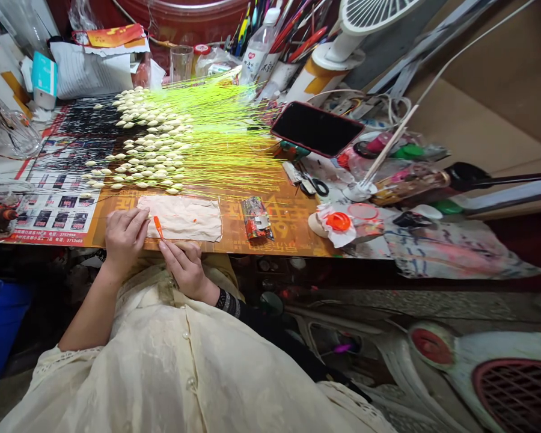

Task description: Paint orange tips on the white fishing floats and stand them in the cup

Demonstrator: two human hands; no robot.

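Observation:
My left hand (127, 234) is closed, fingertips pinched together at the left end of a pale pink cloth (184, 215); whatever it pinches is mostly hidden. My right hand (186, 267) is closed at the cloth's lower edge, thumb and fingers on the lower end of a slim orange piece (158, 227), whose kind I cannot make out. The piece slants up toward the left fingertips. Beyond the cloth lie many fishing floats (153, 144) in rows, with cream bodies, black stems on the left and long yellow-green tips on the right.
A small patterned scrap (256, 218) lies right of the cloth. Farther right are an orange paint pot (340, 221), scissors (313, 183) and a propped phone (317, 128). A bottle (259, 51) and a fan (342, 45) stand behind. The table's front edge runs below my hands.

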